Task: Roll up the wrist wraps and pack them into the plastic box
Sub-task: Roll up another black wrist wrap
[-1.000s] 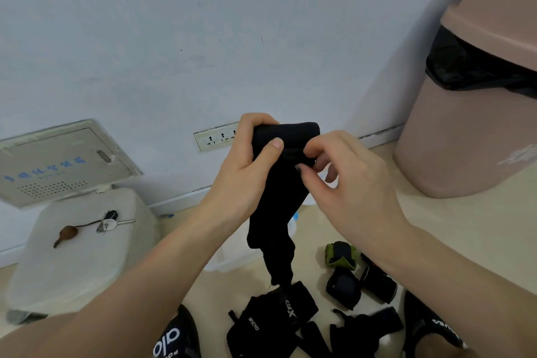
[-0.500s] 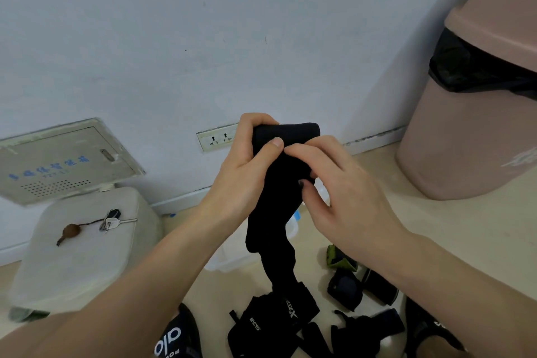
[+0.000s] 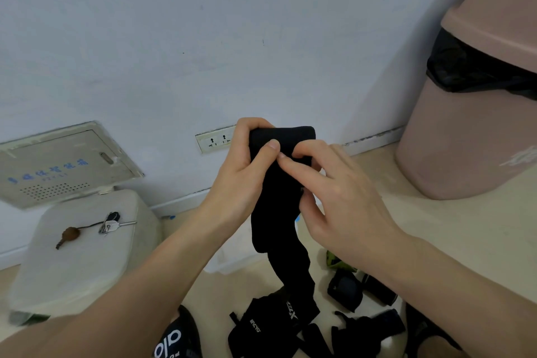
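Observation:
I hold a long black wrist wrap (image 3: pixel 279 200) up in front of the wall. My left hand (image 3: pixel 247 166) grips its folded top end, thumb on the front. My right hand (image 3: pixel 334 197) pinches the same top fold with its fingertips, beside my left thumb. The rest of the wrap hangs down to the floor. Beneath it lie more black wraps (image 3: pixel 273 325), rolled black wraps (image 3: pixel 345 288) and a green-edged one (image 3: pixel 334 260). The clear plastic box (image 3: pixel 229 259) stands on the floor behind the hanging wrap, mostly hidden by my left forearm.
A pink bin (image 3: pixel 476 113) with a black liner stands at the right. A white stool (image 3: pixel 84 247) on the left carries keys (image 3: pixel 110 224). A wall socket (image 3: pixel 216 141) and a grey panel (image 3: pixel 58 166) are on the wall. My black slippers (image 3: pixel 177 340) show at the bottom.
My right hand's fingers have slid left along the top fold until they meet my left thumb. The wrap still hangs the same way.

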{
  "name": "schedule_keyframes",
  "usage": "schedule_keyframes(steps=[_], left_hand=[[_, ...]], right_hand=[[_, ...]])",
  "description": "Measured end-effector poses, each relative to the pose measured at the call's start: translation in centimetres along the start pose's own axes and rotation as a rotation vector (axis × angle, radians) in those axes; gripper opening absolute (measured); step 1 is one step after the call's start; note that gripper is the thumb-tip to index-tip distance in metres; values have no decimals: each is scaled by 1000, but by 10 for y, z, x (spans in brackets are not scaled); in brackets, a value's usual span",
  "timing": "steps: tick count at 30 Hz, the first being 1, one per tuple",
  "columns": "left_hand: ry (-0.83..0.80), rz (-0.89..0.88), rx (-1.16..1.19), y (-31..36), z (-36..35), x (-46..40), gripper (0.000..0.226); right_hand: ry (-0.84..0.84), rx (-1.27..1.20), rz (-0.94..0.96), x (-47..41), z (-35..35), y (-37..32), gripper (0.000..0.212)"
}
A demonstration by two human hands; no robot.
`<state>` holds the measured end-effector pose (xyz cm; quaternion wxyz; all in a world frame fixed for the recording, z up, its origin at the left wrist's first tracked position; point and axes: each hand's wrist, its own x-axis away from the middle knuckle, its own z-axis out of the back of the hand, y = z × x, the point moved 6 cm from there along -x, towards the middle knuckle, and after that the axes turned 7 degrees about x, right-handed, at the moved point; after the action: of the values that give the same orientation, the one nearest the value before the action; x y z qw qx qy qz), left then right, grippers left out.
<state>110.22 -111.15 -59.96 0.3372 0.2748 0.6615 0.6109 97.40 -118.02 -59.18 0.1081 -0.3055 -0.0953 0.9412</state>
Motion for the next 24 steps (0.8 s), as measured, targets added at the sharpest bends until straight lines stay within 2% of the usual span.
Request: schedule_keyframes(steps=[6,16,19,21,24], left_hand=[[15,-39,-39,1,2,-1,14],[0,-21,-100,-2,1,-1,11],[5,-39,-125,-1,1,-3,11],[10,-48,-138,0,2,-4,12],[-19,-65,-145,4,0,-3,13]], right_hand=[[-87,133,56,-1,0,-4,64],[-77,-134,-53,-2,3,4,65],[-54,-279,-151,-3,6,14,59],[23,-364,-250,-6,12,22,50],[120,-454,-535,-9,19,46,35]])
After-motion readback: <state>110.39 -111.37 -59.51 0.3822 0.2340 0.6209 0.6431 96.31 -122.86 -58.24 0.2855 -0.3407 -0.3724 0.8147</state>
